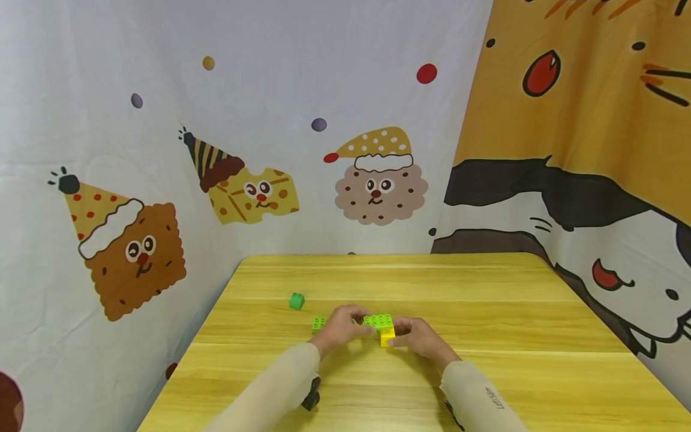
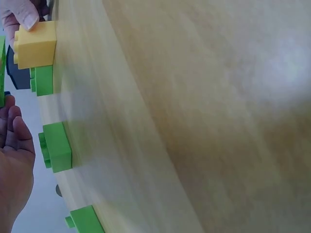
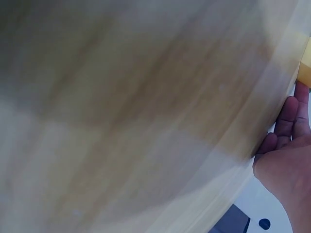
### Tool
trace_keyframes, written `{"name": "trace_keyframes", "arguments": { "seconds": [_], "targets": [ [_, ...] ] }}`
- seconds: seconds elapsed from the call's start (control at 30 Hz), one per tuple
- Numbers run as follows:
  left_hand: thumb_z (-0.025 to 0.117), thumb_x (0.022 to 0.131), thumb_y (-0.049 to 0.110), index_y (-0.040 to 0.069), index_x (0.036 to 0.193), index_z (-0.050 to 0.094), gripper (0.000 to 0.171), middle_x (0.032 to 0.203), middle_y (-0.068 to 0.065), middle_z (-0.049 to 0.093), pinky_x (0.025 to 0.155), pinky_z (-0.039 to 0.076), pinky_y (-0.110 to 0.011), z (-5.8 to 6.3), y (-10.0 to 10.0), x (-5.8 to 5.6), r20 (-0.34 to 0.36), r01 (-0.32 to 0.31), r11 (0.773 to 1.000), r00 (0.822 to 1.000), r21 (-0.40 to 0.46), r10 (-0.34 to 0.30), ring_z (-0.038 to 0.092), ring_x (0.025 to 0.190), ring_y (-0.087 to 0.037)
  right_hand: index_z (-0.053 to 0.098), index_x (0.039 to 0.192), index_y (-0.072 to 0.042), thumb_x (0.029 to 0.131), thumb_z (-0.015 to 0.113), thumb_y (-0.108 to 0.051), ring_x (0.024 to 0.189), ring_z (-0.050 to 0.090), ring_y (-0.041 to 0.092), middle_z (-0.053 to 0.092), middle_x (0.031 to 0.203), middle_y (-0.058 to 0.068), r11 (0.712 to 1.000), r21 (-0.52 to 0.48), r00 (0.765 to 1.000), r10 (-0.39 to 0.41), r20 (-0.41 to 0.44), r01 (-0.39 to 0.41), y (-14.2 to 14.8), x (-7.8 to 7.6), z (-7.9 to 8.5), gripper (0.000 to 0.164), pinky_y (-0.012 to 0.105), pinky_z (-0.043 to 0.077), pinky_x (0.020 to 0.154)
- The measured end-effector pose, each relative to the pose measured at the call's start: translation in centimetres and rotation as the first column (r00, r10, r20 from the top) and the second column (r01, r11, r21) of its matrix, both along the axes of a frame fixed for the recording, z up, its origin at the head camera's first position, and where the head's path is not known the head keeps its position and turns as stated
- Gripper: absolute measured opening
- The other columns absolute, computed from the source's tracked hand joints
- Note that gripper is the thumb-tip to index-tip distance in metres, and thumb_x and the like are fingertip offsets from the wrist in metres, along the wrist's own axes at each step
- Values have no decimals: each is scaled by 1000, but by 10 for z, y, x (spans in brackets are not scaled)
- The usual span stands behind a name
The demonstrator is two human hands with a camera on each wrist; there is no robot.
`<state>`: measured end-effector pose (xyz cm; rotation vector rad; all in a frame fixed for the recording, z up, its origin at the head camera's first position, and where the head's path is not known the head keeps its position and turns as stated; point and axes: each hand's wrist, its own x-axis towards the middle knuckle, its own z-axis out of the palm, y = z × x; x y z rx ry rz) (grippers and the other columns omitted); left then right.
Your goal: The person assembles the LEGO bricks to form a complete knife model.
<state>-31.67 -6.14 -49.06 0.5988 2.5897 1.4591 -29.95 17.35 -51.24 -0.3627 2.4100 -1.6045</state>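
A long lime-green toy building brick is pinched by my left hand, its studs facing up. Just below it a yellow brick stands on the table, and my right hand grips it from the right side. In the left wrist view the lime-green brick shows only as a sliver at the left edge, raised off the tabletop near the yellow brick. Whether the two bricks touch cannot be told. The right wrist view catches just a corner of the yellow brick at my fingertips.
On the wooden table, a lime-green brick lies left of my left hand, and a darker green brick sits farther back. Another green brick is beside the yellow one. A printed curtain hangs behind the table.
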Motion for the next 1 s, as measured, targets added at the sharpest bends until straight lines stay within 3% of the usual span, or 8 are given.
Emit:
{"name": "trace_keyframes", "arguments": {
  "seconds": [0.27, 0.6, 1.0],
  "targets": [
    [81, 84, 30, 16, 115, 72, 35, 99, 7, 63, 79, 47, -34, -4, 6, 1, 37, 19, 1000, 999, -1, -19, 54, 93, -15, 68, 118, -2, 87, 77, -12, 97, 61, 21, 68, 106, 6, 999, -27, 999, 41, 8, -41, 2, 2, 3, 34, 40, 49, 89],
    [81, 85, 26, 15, 113, 73, 32, 95, 8, 65, 72, 49, -30, -7, 13, 1, 41, 51, 998, 998, -20, -51, 57, 86, -12, 70, 114, -4, 86, 78, -13, 92, 60, 20, 68, 102, 4, 1000, 3, 1000, 24, 2, -24, 2, 2, 3, 30, 38, 50, 84],
    [80, 86, 22, 17, 104, 76, 19, 86, 8, 65, 63, 47, -25, -2, 15, -4, -18, 121, 989, 992, -80, -123, 55, 74, -10, 70, 114, -4, 86, 79, -14, 90, 61, 19, 68, 101, 4, 1000, 27, 1000, 4, -8, -4, 1, 2, 3, 32, 38, 50, 83]
  ]
}}
